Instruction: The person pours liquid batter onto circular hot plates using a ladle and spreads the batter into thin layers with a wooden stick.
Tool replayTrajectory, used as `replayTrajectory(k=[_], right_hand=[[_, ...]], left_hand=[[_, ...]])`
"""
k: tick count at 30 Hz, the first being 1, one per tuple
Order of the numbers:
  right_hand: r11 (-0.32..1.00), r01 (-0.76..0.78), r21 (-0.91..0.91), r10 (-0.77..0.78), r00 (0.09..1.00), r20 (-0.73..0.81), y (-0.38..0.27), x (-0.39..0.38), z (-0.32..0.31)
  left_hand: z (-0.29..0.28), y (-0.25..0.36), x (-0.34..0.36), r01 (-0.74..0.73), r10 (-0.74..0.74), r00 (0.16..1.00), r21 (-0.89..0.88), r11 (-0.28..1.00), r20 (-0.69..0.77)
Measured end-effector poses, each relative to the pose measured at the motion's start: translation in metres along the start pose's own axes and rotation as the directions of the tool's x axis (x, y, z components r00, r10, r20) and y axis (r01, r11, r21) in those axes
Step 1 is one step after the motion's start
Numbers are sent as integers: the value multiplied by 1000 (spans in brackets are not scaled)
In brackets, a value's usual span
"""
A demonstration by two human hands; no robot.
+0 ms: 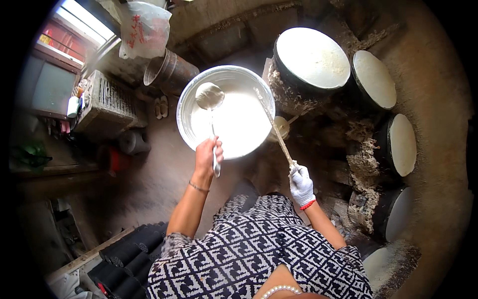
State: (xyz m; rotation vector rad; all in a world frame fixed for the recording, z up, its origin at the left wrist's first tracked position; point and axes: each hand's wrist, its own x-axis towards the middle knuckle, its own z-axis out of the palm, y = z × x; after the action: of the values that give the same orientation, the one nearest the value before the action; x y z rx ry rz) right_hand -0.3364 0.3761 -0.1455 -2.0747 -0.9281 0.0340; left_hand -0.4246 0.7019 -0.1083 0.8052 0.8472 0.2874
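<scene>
A large round tub (182,119) of white batter stands ahead of me. My left hand (204,153), bare, is closed round the handle of a ladle (209,96). Its bowl, coated with batter, is over the left part of the tub. In a white knit glove with a red cuff, my right hand (301,187) grips a thin wooden stick (283,143). The stick reaches up to the tub's right rim, and its far end is whitened with batter. I cannot tell how deep the batter is.
Several round griddles with pale tops, such as one large griddle (312,57), curve along the right on a crusted stove. A rusty metal barrel (174,73) and a hanging plastic bag (144,30) are at the back left. Black coal briquettes (129,251) lie stacked at the lower left.
</scene>
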Motion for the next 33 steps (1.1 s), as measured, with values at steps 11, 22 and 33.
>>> replayTrajectory(k=[11, 22, 33], right_hand=[[154, -284, 946, 784, 618, 57, 39, -46, -1], [689, -711, -142, 245, 413, -877, 90, -218, -169], [339, -797, 499, 296, -413, -861, 165, -424, -285]], left_hand=[[9, 45, 35, 422, -416, 866, 41, 906, 278], [291, -96, -64, 749, -852, 163, 499, 435, 497], [559, -348, -256, 596, -833, -499, 793, -128, 240]])
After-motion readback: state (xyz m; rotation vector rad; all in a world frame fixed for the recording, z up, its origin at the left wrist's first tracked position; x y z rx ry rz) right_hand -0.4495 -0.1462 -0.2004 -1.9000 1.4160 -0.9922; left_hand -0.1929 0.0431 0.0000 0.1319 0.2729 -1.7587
